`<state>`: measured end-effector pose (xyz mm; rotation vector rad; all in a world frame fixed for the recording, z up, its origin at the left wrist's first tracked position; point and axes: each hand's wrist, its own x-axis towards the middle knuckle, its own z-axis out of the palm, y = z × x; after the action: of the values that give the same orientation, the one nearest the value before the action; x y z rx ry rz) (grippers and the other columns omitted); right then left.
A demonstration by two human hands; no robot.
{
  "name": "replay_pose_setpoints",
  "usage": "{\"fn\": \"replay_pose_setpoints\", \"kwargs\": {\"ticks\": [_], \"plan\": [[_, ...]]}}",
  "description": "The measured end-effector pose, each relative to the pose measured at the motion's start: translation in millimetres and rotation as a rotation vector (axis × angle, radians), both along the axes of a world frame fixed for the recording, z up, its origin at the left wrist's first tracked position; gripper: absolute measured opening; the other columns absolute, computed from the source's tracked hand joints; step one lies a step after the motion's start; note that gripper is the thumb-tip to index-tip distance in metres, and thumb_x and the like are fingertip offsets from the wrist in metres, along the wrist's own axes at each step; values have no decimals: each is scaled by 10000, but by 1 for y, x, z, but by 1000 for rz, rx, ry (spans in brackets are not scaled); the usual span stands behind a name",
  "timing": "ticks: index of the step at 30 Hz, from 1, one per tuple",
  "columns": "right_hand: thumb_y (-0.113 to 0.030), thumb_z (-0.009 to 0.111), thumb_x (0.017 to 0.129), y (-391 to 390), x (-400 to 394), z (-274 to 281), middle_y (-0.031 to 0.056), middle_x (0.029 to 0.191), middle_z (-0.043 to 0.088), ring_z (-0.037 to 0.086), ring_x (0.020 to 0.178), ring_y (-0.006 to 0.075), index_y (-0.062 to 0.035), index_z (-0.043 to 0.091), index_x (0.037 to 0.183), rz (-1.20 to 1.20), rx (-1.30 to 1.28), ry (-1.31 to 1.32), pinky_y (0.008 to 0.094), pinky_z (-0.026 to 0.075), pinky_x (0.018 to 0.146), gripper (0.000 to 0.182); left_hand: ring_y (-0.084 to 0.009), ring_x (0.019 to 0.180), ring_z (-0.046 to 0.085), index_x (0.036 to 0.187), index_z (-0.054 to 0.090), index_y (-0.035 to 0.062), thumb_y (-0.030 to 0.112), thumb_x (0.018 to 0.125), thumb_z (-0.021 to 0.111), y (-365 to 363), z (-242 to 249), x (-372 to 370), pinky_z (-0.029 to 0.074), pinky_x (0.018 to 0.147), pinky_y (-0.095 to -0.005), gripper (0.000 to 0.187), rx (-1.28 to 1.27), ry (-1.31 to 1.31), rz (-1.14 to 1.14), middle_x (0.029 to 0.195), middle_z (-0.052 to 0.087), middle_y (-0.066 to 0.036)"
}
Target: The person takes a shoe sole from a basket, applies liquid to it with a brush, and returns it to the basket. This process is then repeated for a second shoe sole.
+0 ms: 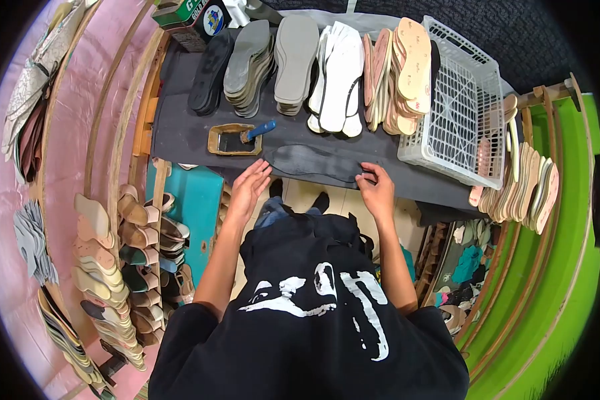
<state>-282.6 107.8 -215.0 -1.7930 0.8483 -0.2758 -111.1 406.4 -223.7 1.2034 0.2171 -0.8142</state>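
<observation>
A black shoe sole (313,164) lies lengthwise along the front edge of the dark-covered table. My left hand (249,185) is at its left end, palm turned inward, fingers stretched out and fingertips right at the tip. At the other end, the thumb and bent forefinger of my right hand (377,188) close on the sole's edge. Just behind the sole's left end sits a small tan container (215,141) with dark contents. A blue-handled brush (261,131) rests in it, its working end hidden.
Along the back stand stacks of black soles (211,73), grey soles (296,57), white pieces (340,80) and beige insoles (413,67). A white plastic crate (452,157) is at the right, a green box (192,23) at the back left. Racks with shoe parts (100,273) flank both sides.
</observation>
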Motion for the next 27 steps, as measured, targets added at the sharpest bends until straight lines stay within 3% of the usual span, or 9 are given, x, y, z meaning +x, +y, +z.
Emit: {"fn": "replay_pose_setpoints", "kwargs": {"ticks": [6, 8, 11, 13, 15, 17, 20, 22, 27], "plan": [[18, 765, 906, 22, 4, 5, 178, 1313, 656, 691, 1186, 298, 19, 708, 1302, 9, -149, -105, 370, 649, 914, 400, -310, 1495, 560, 1578, 500, -53, 90, 1081, 574, 22, 14, 2, 462, 1237, -415, 523, 92, -145, -7, 1589, 579, -202], [-25, 801, 896, 35, 16, 22, 167, 1370, 632, 645, 1227, 290, -8, 700, 1320, 216, -852, -79, 377, 620, 912, 436, -287, 1377, 658, 1475, 604, -36, 37, 1048, 643, 31, 27, 10, 532, 1154, -398, 435, 217, -268, -34, 1450, 684, -181], [-30, 818, 877, 71, 53, 28, 171, 1363, 639, 641, 1211, 330, -19, 665, 1399, 280, -637, -220, 389, 621, 901, 544, -233, 1231, 722, 1380, 659, -38, 15, 1009, 717, 47, 17, 29, 601, 1043, -373, 379, 279, -638, 82, 1363, 728, -149], [-32, 823, 893, 99, 89, 33, 162, 1356, 640, 648, 1132, 286, -23, 644, 1452, 229, -242, -305, 364, 609, 882, 587, -273, 1270, 701, 1404, 650, -17, 40, 926, 809, 45, 39, 51, 568, 1097, -398, 507, 380, -739, 70, 1394, 706, -151], [-29, 823, 914, 115, 125, 18, 148, 1318, 640, 641, 1102, 225, -31, 624, 1491, 196, -80, -358, 332, 594, 840, 610, -345, 1387, 625, 1470, 618, 10, 82, 851, 864, 38, 70, 68, 497, 1189, -436, 669, 644, -1168, -56, 1502, 636, -170], [-31, 824, 932, 124, 157, 19, 129, 1288, 632, 641, 1110, 185, -33, 613, 1509, 173, -94, -385, 303, 580, 800, 615, -388, 1485, 526, 1535, 573, 38, 115, 759, 927, 37, 74, 88, 419, 1259, -452, 856, 680, -1208, -140, 1591, 555, -178], [-71, 805, 943, 132, 183, 25, 165, 1244, 674, 723, 1022, 260, 9, 641, 1358, 226, -125, -394, 349, 581, 808, 453, -373, 1491, 522, 1554, 554, 42, 156, 682, 996, 35, 53, 111, 432, 1252, -453, 985, 650, -1206, -306, 1605, 548, -173], [-41, 754, 978, 137, 191, 24, 175, 1071, 706, 741, 888, 297, 28, 636, 1188, 256, -55, -374, 377, 572, 787, 250, -374, 1469, 547, 1538, 574, 40, 167, 670, 1006, 37, 35, 122, 449, 1235, -452, 977, 646, -1206, -341, 1586, 567, -172], [-25, 710, 986, 151, 184, 47, 209, 1060, 703, 719, 914, 399, 8, 651, 1180, 290, -168, -296, 426, 562, 812, 206, -378, 1427, 570, 1507, 600, 41, 166, 680, 1000, 42, 35, 128, 468, 1208, -458, 928, 631, -1141, -404, 1530, 603, -171]]}}
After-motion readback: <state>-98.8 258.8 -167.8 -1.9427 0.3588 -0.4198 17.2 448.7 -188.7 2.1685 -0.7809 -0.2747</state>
